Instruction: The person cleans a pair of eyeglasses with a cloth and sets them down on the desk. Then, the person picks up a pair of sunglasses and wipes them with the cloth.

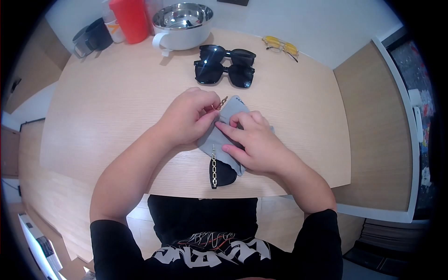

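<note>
A grey cloth (pixel 232 109) lies on the table over part of a pair of dark sunglasses with gold chain temples. One dark lens (pixel 224 173) and a gold chain temple (pixel 214 172) show below the cloth, near the table's front edge. My left hand (pixel 193 114) pinches the other chain temple (pixel 223 101) at the cloth's upper left. My right hand (pixel 254 140) rests on the cloth, its index finger and thumb stretched out and apart, the other fingers curled.
Two pairs of black sunglasses (pixel 225 73) stand beyond my hands on the wooden table (pixel 102 116). Yellow-lensed glasses (pixel 281 45) lie at the back right. A white-handled steel bowl (pixel 183 35), a red container (pixel 129 21) and a dark mug (pixel 95 36) stand at the back left.
</note>
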`<state>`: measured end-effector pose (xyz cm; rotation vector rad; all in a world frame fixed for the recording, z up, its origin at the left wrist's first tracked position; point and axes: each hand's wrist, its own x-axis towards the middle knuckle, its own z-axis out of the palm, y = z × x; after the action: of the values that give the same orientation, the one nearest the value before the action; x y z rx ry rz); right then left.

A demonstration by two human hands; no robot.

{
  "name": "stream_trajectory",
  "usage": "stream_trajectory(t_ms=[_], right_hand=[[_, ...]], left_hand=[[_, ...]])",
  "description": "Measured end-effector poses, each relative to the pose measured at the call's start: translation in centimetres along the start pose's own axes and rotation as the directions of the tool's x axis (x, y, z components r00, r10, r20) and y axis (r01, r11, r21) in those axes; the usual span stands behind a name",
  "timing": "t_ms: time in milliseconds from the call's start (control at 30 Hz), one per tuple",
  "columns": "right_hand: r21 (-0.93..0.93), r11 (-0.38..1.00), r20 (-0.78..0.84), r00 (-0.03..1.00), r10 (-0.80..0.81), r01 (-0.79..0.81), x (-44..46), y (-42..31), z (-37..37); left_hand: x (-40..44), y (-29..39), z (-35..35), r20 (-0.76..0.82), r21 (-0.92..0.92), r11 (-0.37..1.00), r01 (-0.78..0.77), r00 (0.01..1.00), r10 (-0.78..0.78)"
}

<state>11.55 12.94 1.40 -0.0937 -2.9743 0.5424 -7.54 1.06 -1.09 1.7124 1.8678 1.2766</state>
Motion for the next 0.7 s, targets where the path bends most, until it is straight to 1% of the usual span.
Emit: stream_trajectory(t_ms=[67,167,267,367,467,567,667,700], right_hand=[[-0.025,0.999,-0.02,0.999,-0.026,0.026,-0.05,0.13,0.38],[0.034,0.997,0.009,0.998,-0.064,0.064,-0.17,0.33,0.0],[0.069,0.992,0.061,0.992,-0.11,0.106,-0.13,0.48,-0.18],[0.086,0.991,0.062,0.993,-0.104,0.099,-0.15,0.37,-0.11],[0.071,0.993,0.053,0.993,-0.102,0.098,-0.21,0.47,0.15],[0.03,0.998,0.021,0.998,-0.052,0.051,-0.14,0.2,0.36],[0.01,0.999,0.008,0.999,-0.033,0.033,-0.04,-0.2,0.23],[0.011,0.999,0.019,0.999,-0.047,0.047,-0.02,-0.25,0.12]], left_hand=[[-0.11,-0.09,0.02,-0.002,0.007,1.0,-0.016,1.0,0.016],[-0.03,-0.19,0.09,-0.008,0.047,0.997,-0.053,0.999,0.054],[-0.08,-0.22,0.18,-0.013,0.043,0.998,-0.042,0.999,0.042],[-0.2,0.0,0.24,-0.004,0.007,1.0,0.017,1.0,-0.017],[-0.15,-0.25,0.26,-0.007,0.04,0.998,-0.041,0.999,0.041],[-0.1,-0.08,0.19,-0.02,0.034,0.998,-0.053,0.998,0.054],[-0.06,-0.51,0.04,-0.009,0.043,0.993,-0.108,0.994,0.109],[-0.08,-0.43,-0.03,-0.013,0.034,0.997,-0.074,0.997,0.075]])
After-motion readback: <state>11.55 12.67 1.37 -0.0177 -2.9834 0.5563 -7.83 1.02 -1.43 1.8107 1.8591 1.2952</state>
